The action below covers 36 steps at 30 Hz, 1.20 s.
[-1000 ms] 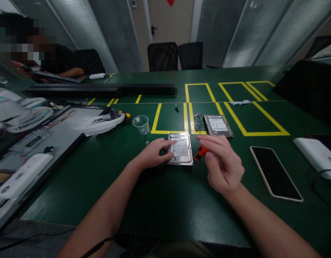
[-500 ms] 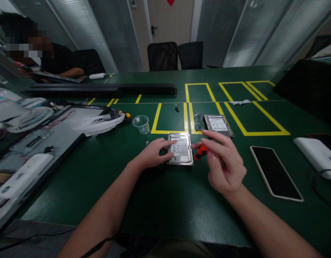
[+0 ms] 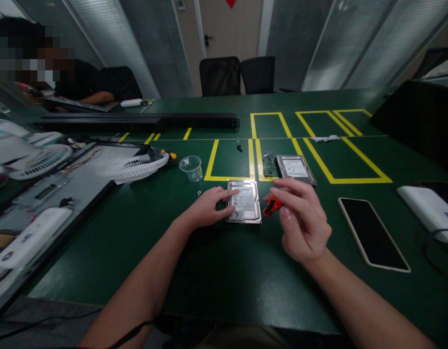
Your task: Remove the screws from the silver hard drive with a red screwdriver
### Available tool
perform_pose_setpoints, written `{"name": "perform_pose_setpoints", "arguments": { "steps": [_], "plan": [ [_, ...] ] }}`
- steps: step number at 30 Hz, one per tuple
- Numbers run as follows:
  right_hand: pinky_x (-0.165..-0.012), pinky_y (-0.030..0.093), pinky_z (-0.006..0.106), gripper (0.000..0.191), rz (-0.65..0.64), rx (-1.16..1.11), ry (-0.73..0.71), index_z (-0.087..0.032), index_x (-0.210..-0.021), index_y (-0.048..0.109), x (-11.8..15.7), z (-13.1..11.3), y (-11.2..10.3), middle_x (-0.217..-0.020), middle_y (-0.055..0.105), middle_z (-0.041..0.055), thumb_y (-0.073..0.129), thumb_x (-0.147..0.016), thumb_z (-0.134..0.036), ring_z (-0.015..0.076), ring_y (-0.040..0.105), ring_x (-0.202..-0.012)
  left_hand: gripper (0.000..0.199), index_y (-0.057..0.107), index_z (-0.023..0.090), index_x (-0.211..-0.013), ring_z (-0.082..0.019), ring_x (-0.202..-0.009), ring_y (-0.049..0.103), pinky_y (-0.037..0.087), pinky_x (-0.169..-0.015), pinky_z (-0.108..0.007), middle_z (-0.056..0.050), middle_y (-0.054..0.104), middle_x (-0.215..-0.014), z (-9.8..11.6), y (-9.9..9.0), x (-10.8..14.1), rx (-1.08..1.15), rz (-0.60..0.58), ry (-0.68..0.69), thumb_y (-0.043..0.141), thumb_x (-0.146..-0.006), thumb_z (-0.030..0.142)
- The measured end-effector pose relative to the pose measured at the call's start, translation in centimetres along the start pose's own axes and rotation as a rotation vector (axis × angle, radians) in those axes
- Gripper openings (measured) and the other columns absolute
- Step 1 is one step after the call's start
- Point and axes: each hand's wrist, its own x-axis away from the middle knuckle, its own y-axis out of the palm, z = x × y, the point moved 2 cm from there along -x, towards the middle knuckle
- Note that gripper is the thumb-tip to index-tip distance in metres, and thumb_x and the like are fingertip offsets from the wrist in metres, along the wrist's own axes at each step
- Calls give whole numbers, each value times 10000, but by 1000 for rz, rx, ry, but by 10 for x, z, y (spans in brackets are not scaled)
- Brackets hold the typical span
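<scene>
A silver hard drive [image 3: 248, 199] with a white label lies on the green table in front of me. My left hand [image 3: 211, 206] grips it at the left edge, index finger and thumb lying over its top. To the right of the drive, my right hand [image 3: 306, 218] holds a short red and black screwdriver [image 3: 273, 205] between thumb and fingers. Its shaft cannot be made out. Behind my right hand lies a second hard drive [image 3: 296, 167]. Some tiny light-coloured pieces [image 3: 200, 193], perhaps screws, sit just beyond my left hand.
A clear plastic cup [image 3: 191, 167] stands beyond my left hand. A phone [image 3: 373, 233] and a white device [image 3: 429, 213] lie at right. White fan parts [image 3: 136, 167] and a large flat panel [image 3: 84, 194] fill the left. A person [image 3: 82, 80] sits at the far left.
The screwdriver has tilted and turned slightly in my right hand, whose fingers have curled in a little and drawn back from the drive's edge. My left hand and the drive stay put.
</scene>
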Motion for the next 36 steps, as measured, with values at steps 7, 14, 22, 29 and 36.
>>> {"name": "perform_pose_setpoints", "arguments": {
  "steps": [7,14,22,29,36],
  "plan": [
    [-952,662,510,507,-37,-1,-11,-253,-1452,734,-2,-1,-1,-1389,758,135,613,-982,-108,314,750,-1215,600,581,289,-1626,-248,-1025,599,490,-939,-402,-82,614,-1141,1,0,0,14,-1,-2,634,-1064,492],
    [-972,625,526,538,-56,-64,-32,-233,-1487,713,-2,1,2,-1339,795,138,557,-996,-77,322,766,-1203,602,589,272,-1622,-251,-1031,601,487,-943,-409,-84,610,-1134,1,0,0,20,2,0,633,-1059,481],
    [-896,588,482,549,-87,-78,-32,-222,-1488,710,-3,1,2,-1237,771,135,572,-984,-56,287,724,-1074,609,600,252,-1616,-249,-1020,599,487,-934,-401,-87,609,-1126,2,0,-1,25,2,-5,644,-1050,473],
    [-845,617,415,568,-82,-20,-14,-231,-1491,702,-2,2,2,-1210,714,120,636,-963,-35,249,721,-1051,604,599,253,-1615,-244,-1015,598,485,-931,-398,-85,611,-1134,1,0,-1,25,8,-3,651,-1052,465],
    [-882,649,463,527,-93,-65,11,-230,-1497,698,-2,0,1,-1306,677,143,609,-999,-85,263,755,-1064,598,584,286,-1625,-243,-1019,592,483,-935,-395,-81,611,-1138,-1,2,-1,16,8,6,647,-1063,479]
  ]
}}
